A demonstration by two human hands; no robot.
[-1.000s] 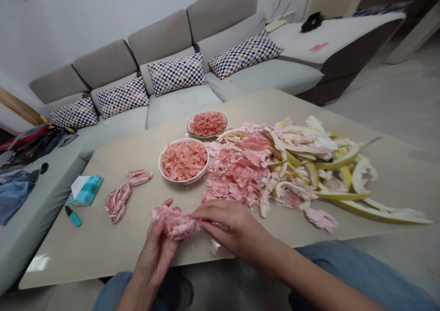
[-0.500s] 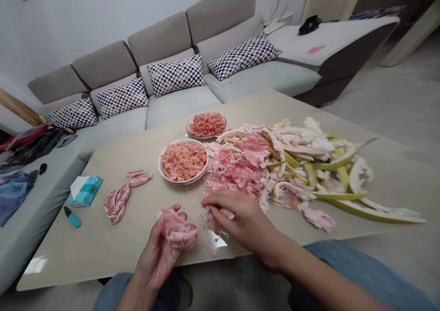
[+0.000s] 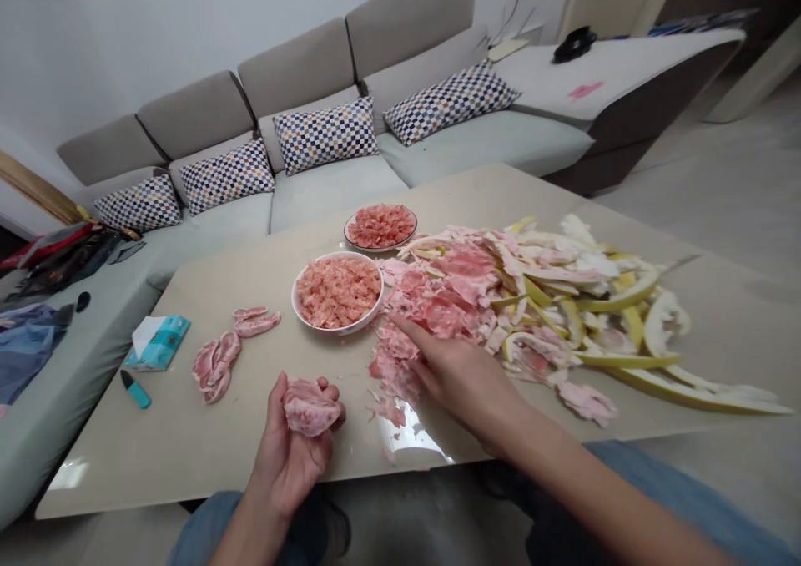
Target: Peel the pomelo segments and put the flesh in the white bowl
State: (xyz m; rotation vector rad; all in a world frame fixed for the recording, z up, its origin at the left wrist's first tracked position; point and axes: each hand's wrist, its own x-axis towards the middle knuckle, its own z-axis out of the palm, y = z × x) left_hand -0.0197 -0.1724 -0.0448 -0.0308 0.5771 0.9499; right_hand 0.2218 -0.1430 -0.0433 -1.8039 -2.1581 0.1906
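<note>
My left hand point(image 3: 294, 453) is closed around a pink pomelo segment point(image 3: 311, 407) above the table's near edge. My right hand point(image 3: 460, 374) reaches over the near side of a heap of pink pomelo membranes point(image 3: 431, 299), index finger stretched out and apart from the thumb. I see nothing held in it; its other fingers are mostly hidden. Just beyond, a white bowl point(image 3: 341, 329) is full of peeled pomelo pulp point(image 3: 338, 290). Behind that bowl, a dark-rimmed plate point(image 3: 348, 239) carries more, redder pulp point(image 3: 381, 225). To the left lie more pomelo segments point(image 3: 216, 366) in their skins.
Thick yellow-green pomelo rinds point(image 3: 601, 307) are piled at the right of the table point(image 3: 156, 457). A blue tissue pack point(image 3: 163, 345) and a teal-handled knife with a dark cover point(image 3: 135, 391) lie at the left. A grey sofa point(image 3: 294, 53) with checkered cushions point(image 3: 325, 134) stands behind.
My right hand has moved away from the pomelo segment, forward and right over the membrane heap, letting go of membrane scraps. My left hand has turned the segment and drawn slightly left.
</note>
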